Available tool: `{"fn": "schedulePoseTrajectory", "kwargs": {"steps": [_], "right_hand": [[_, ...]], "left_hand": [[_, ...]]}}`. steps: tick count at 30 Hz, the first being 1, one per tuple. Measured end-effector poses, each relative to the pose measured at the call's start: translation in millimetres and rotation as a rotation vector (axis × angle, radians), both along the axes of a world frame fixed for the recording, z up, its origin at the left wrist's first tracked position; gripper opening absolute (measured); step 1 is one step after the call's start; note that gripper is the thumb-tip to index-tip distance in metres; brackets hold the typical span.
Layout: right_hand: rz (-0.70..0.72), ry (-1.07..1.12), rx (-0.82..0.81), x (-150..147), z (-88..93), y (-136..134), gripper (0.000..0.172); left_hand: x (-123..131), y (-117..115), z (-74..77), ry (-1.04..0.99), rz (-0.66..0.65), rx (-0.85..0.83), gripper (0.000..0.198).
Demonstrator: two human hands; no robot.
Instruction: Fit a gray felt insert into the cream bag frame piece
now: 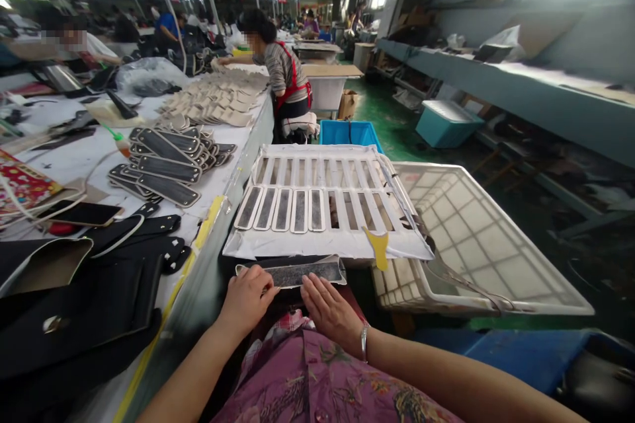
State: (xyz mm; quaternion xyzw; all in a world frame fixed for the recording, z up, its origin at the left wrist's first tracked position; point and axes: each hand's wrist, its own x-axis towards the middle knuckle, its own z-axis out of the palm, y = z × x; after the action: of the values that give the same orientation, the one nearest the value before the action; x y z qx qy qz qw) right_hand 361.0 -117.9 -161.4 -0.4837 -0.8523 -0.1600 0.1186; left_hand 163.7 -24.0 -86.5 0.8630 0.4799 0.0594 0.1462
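Close to my body lies a grey strip with pale edges (292,273), curling up at its right end. My left hand (248,297) pinches its left end between thumb and bent fingers. Flat on the strip's front edge, to the right of the middle, rest the stretched fingers of my right hand (330,310). Just beyond is a white slotted frame (317,241). Several similar grey pieces with pale borders (282,209) lie side by side over its front left slots. A yellow forked piece (378,248) hangs at the frame's front edge.
A worktable (238,172) runs along my left with a pile of dark stitched straps (169,162), a phone (86,213) and black bag parts (74,317). A white plastic crate (476,238) stands right, a blue bin (350,133) beyond. A co-worker (288,73) sits farther along the table.
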Motion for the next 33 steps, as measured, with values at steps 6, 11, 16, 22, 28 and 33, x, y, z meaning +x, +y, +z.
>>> {"fn": "schedulePoseTrajectory", "kwargs": {"steps": [6, 11, 16, 22, 28, 33], "right_hand": [[0.086, -0.022, 0.031, -16.9, 2.8, 18.4, 0.039], [0.143, -0.013, 0.098, -33.9, 7.3, 33.5, 0.035], [0.197, -0.005, 0.078, -57.3, 8.8, 50.1, 0.036], [0.237, 0.033, -0.109, -91.0, 22.7, 63.6, 0.052], [0.203, 0.122, -0.305, -95.8, 40.2, 65.1, 0.077], [0.139, 0.175, -0.355, -50.9, 30.9, 51.3, 0.083]], "left_hand": [[-8.3, -0.5, 0.6, -0.046, 0.023, 0.037, 0.010], [-34.6, 3.6, -2.5, -0.132, 0.035, 0.071, 0.009], [-57.7, 2.2, -11.7, -0.305, 0.036, 0.055, 0.012], [-65.5, 2.1, -25.2, -0.425, 0.174, 0.068, 0.014], [-63.2, -4.0, -49.1, -0.687, 0.310, 0.029, 0.024], [-47.0, -10.0, -53.3, -0.731, 0.339, -0.061, 0.044]]}}
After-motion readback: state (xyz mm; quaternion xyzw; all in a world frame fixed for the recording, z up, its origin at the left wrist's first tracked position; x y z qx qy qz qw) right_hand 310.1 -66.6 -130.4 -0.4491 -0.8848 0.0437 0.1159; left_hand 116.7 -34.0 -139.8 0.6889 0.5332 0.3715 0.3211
